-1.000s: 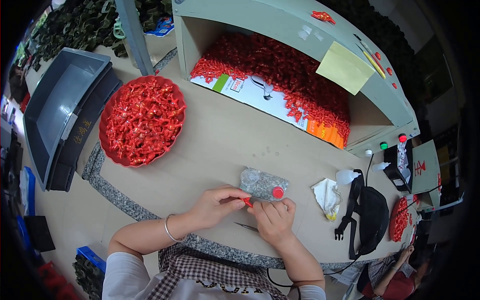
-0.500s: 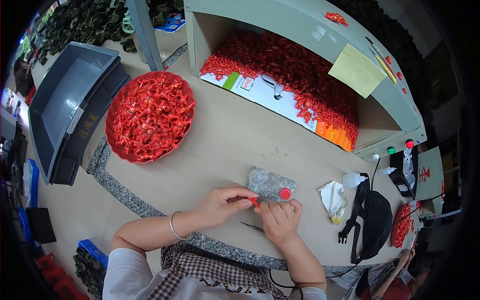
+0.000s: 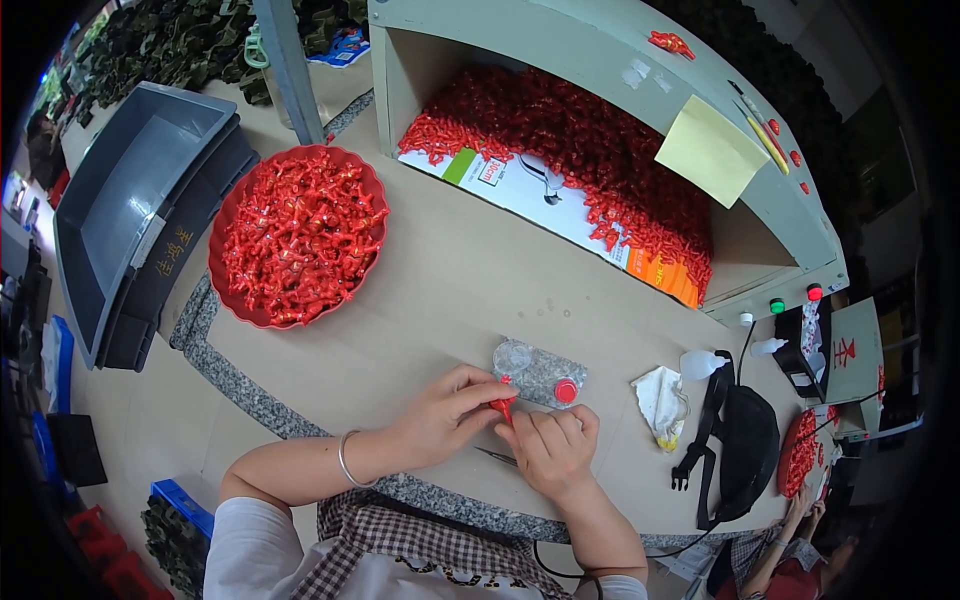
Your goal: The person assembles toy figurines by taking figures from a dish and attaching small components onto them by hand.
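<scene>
Left hand (image 3: 440,415) pinched a small red piece (image 3: 504,406); right hand (image 3: 552,447) was at its lower end, grip not discernible. Piece had turned from slanting between the hands to nearly upright; judged a re-grip, handling ongoing. Slim pointed tool (image 3: 494,455) lay between the wrists. Just beyond the fingers: speckled block (image 3: 538,370). Farther, left-forward: scalloped bowl (image 3: 234,305) of red pieces (image 3: 300,235).

Red piece (image 3: 503,406), speckled grey block (image 3: 540,370)

Small red piece (image 3: 503,405) turned more upright, more of it showing than before.
</scene>
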A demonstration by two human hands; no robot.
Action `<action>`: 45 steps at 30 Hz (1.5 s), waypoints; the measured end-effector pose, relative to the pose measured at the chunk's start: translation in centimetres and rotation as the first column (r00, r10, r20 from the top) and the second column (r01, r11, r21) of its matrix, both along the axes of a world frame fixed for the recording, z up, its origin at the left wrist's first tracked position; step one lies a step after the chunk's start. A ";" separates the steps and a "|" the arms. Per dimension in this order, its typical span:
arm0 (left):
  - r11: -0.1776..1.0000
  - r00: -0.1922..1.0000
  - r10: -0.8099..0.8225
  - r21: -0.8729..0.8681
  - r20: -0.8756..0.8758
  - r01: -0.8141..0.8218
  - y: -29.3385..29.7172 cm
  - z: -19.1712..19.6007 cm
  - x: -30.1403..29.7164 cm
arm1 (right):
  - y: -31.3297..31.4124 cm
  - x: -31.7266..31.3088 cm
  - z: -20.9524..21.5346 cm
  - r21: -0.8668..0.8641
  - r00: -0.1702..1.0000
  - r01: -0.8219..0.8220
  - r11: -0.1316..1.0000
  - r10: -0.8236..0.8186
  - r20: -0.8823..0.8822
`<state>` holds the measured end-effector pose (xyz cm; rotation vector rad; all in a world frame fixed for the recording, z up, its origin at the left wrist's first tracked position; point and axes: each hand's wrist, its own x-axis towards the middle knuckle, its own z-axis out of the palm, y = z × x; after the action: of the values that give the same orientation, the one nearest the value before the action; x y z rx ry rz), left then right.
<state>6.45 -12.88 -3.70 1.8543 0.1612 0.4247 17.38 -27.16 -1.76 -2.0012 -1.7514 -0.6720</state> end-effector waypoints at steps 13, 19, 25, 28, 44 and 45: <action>0.470 0.968 -0.247 -0.869 0.042 0.157 1.0 -0.8 0.2 | -1.2 1.4 0.9 0.184 0.932 -0.013 0.983 0.079 -0.355; 0.493 0.968 -0.244 -0.853 0.053 0.170 1.1 -1.0 0.2 | -2.4 2.4 2.3 0.160 0.904 0.065 0.985 0.010 -0.427; 0.491 0.970 -0.243 -0.858 0.028 0.148 1.4 -0.8 0.2 | -4.6 2.9 3.4 0.184 0.887 0.178 0.967 -0.077 -0.455; 0.485 0.970 -0.241 -0.863 0.025 0.143 1.3 -0.7 0.3 | -4.3 3.2 1.2 0.204 0.870 0.224 0.953 -0.101 -0.482; 0.570 0.984 -0.165 -0.807 0.074 0.156 1.6 -0.7 0.0 | -4.3 3.6 -1.1 0.243 0.829 0.311 0.919 -0.138 -0.542; 0.583 0.987 -0.143 -0.801 0.068 0.139 2.0 -0.1 -0.4 | -4.4 3.4 -1.1 0.220 0.787 0.330 0.918 -0.139 -0.602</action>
<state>6.04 -10.85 -3.80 0.9380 0.1690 0.1727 20.78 -31.56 -2.85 -1.9374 -0.9744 -0.3269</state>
